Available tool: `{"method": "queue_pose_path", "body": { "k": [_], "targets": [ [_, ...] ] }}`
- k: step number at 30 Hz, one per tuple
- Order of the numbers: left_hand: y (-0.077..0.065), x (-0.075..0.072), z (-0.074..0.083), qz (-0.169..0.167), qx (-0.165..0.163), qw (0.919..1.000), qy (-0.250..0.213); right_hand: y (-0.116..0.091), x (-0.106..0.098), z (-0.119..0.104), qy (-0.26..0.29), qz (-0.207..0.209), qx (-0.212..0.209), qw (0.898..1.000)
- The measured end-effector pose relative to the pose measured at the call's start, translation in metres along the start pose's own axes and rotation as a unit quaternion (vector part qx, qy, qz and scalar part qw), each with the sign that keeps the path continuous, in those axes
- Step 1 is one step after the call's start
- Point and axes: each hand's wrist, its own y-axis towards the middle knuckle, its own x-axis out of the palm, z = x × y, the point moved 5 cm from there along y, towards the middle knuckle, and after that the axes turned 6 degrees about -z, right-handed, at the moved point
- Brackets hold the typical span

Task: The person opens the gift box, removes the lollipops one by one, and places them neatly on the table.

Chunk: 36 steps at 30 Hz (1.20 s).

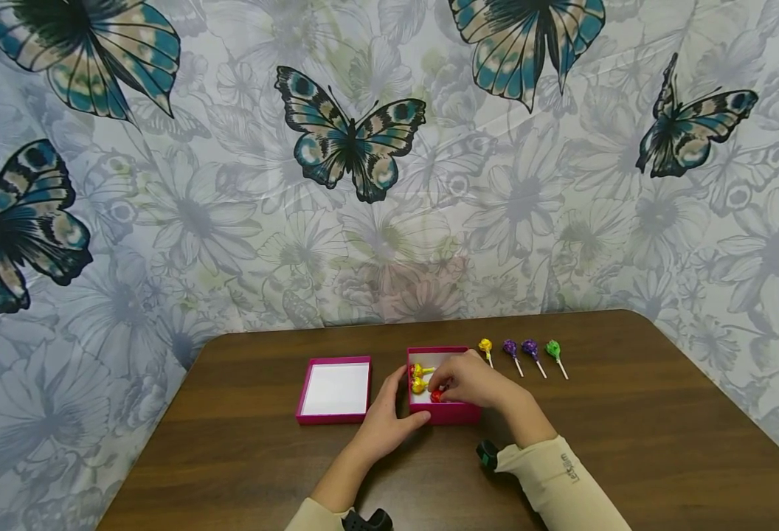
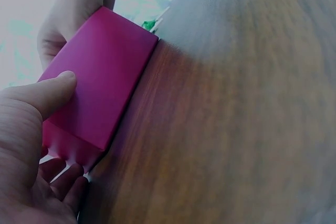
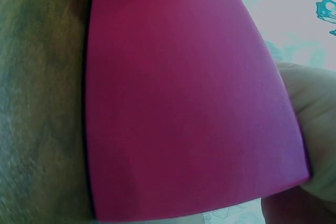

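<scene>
A deep pink box (image 1: 454, 415) with a white inside stands on the table. My left hand (image 1: 384, 423) holds it at the near left corner; in the left wrist view the thumb (image 2: 60, 90) lies on the front wall and the fingers go round the side. Reaching over the right wall into the box, my right hand (image 1: 479, 381) pinches a red lollipop (image 1: 436, 396) near the front. Yellow lollipops (image 1: 419, 385) lie along the left inside, with a bit of red beside them. The right hand covers the rest of the inside. In the right wrist view the box wall (image 3: 184, 103) hides the fingertips.
Left of the box lies a pink lid (image 1: 334, 391), white side up. To the right, a yellow lollipop (image 1: 485, 345), two purple lollipops (image 1: 530, 346) and a green lollipop (image 1: 553, 349) form a row. The brown table (image 1: 243, 442) ends at a butterfly-patterned cloth (image 1: 376, 258) behind.
</scene>
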Motion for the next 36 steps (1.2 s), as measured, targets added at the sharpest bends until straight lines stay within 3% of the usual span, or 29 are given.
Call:
{"method": "queue_pose_path", "body": {
  "k": [8, 19, 36],
  "targets": [
    [0.000, 0.000, -0.001, -0.003, -0.010, 0.9999, 0.003, -0.001, -0.001, 0.002, 0.037, 0.013, -0.017, 0.999],
    [-0.001, -0.001, 0.002, 0.007, 0.015, 0.9999, 0.005, -0.006, -0.007, 0.007, 0.108, 0.058, -0.028, 0.992],
    [0.000, 0.000, 0.002, 0.010, 0.011, 0.9999, 0.003, -0.015, -0.028, 0.008, 0.166, 0.148, 0.001, 0.975]
  ]
}}
